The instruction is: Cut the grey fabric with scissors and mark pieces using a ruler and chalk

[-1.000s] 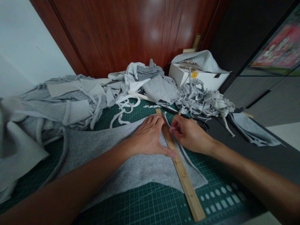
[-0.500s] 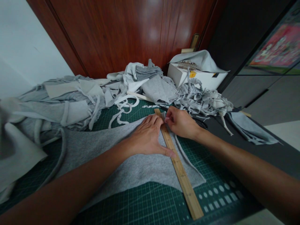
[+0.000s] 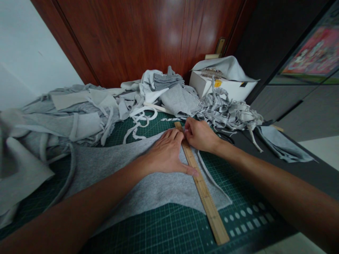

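A piece of grey knit fabric lies on the green cutting mat. Across its right part runs a wooden ruler, slanting from the far edge toward the near right. My left hand lies spread on the fabric, its thumb and fingertips pressing the ruler. Beside the ruler's far end, my right hand is closed at the fabric's edge, fingers curled together. What it pinches is hidden by the fingers. A strip of fabric shows to the right of the ruler, ending in a pointed corner.
Heaped grey fabric pieces fill the left and back. Narrow white strips lie on the mat. Behind my right hand are tangled scraps and a white box. More folded fabric rests at the right, on the dark tabletop.
My right hand has shifted slightly left and away from me, closer to the ruler's far end. A dark tip showing by its fingers before is now hidden. My left hand and the ruler stay nearly still.
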{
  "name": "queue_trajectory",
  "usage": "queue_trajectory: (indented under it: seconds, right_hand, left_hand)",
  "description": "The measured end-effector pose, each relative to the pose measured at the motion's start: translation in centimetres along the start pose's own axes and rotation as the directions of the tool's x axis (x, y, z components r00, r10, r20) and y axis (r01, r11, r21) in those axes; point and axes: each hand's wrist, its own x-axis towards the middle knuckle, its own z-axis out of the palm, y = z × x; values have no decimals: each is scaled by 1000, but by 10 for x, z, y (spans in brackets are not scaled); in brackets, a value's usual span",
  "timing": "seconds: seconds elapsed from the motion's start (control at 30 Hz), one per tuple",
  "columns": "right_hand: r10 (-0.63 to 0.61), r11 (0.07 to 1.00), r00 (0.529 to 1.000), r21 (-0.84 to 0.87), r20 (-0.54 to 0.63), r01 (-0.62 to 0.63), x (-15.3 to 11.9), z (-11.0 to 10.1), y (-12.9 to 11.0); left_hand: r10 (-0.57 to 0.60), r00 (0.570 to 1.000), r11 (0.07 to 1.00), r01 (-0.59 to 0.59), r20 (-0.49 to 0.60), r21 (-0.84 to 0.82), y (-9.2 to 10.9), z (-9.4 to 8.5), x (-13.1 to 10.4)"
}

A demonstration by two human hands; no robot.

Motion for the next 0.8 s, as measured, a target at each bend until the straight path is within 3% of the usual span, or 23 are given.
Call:
queue_trajectory:
  seconds: [0.27,0.5,0.63,0.8]
  right_hand:
    - [-7,1000,998,15,62,6,-2,-5,-7]
    - [11,994,992,108,127,-25,-52,-19,-14]
    - [24,964,966,250,257,-91,-75,-30,-13]
    - [54,967,975,230,216,-105,-65,-29,-7]
  left_hand:
    - [-4,1000,1000,4,5,8,0,0,0]
    - [-1,1000,1000,1,10,-26,0,0,-1]
    - [1,1000,999,-1,7,-50,1,-1,-1]
    - [5,1000,998,-5,4,-55,1,0,-1]
